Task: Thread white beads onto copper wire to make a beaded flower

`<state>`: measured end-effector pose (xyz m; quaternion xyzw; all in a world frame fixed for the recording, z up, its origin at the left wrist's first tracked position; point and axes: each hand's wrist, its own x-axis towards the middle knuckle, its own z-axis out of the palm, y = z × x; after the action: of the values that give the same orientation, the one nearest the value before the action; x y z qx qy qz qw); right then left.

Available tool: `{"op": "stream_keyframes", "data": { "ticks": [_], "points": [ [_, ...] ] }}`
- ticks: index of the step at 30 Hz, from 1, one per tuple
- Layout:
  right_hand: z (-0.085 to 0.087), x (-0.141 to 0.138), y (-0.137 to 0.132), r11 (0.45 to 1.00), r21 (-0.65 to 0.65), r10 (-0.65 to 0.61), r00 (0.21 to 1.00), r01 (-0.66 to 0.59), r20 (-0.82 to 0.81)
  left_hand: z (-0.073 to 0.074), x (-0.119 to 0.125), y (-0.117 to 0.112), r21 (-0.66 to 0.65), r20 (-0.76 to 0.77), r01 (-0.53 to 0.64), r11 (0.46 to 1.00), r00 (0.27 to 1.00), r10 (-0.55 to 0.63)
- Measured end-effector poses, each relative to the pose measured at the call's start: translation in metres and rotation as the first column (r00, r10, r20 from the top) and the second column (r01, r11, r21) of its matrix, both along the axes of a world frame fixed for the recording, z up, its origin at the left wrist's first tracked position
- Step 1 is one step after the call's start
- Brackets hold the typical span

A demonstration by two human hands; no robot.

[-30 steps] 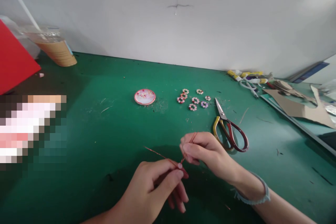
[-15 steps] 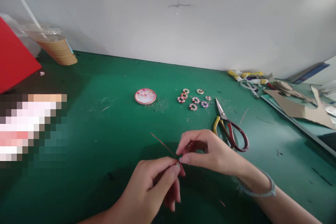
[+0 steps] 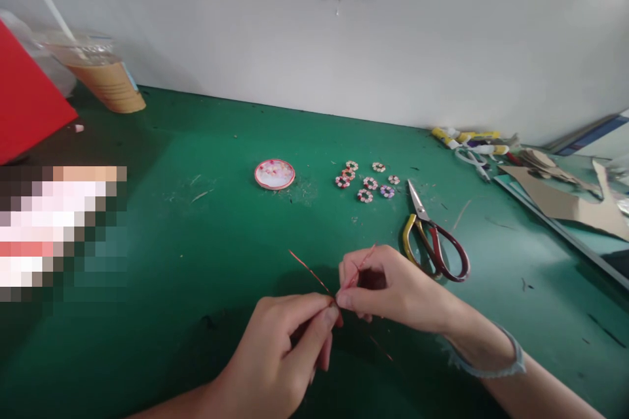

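Currently I'm seeing left hand [image 3: 289,334] & right hand [image 3: 393,288] pinching, fingertips closed on red strand [image 3: 310,270] btwn them, over green tabletop [image 3: 221,236]; uneven pull's prob. risking slippage/tangle.

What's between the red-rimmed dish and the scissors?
Head view: eight small beaded rings, loosely grouped, plus pale specks near the red-rimmed dish. The scissors lie just beyond the rings.
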<state>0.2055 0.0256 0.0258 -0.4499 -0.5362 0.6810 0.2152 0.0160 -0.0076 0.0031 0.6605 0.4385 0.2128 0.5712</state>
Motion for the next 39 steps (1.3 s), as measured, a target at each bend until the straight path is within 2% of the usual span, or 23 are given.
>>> {"op": "stream_keyframes", "data": {
  "ticks": [4,9,15,22,25,29,35,39],
  "points": [
    [0.0,0.001,0.001,1.0,0.0,0.018,0.998,-0.019,-0.061,0.001,-0.001,0.001,0.005,-0.013,0.009,1.0,1.0,-0.009],
    [0.001,0.001,0.0,1.0,-0.02,-0.013,1.0,0.012,-0.013,0.0,0.0,0.001,-0.01,0.005,-0.008,1.0,1.0,0.008],
    [0.003,0.011,0.006,0.998,0.0,0.064,0.998,-0.064,0.016,-0.001,0.003,0.001,-0.112,0.122,-0.009,0.994,0.992,0.022],
    [0.003,0.008,0.006,0.994,0.076,-0.072,0.997,0.075,-0.04,0.0,0.004,0.002,-0.186,0.216,-0.02,0.982,0.974,0.06],
    [0.005,0.009,0.008,0.996,0.079,-0.05,0.999,0.051,-0.021,-0.001,0.003,0.002,-0.215,0.302,-0.008,0.977,0.95,0.074],
    [0.006,0.009,0.009,0.997,0.082,-0.013,1.0,0.014,-0.016,0.002,0.004,0.003,-0.314,0.344,-0.016,0.949,0.93,0.129],
    [0.0,0.005,0.007,0.981,0.195,0.003,0.999,-0.01,0.033,0.004,0.007,0.01,-0.384,0.386,-0.012,0.923,0.906,0.172],
    [0.009,0.011,0.014,0.942,0.336,-0.034,0.994,-0.003,0.105,0.008,0.013,0.011,-0.352,0.395,-0.067,0.934,0.894,0.213]
  ]
}}
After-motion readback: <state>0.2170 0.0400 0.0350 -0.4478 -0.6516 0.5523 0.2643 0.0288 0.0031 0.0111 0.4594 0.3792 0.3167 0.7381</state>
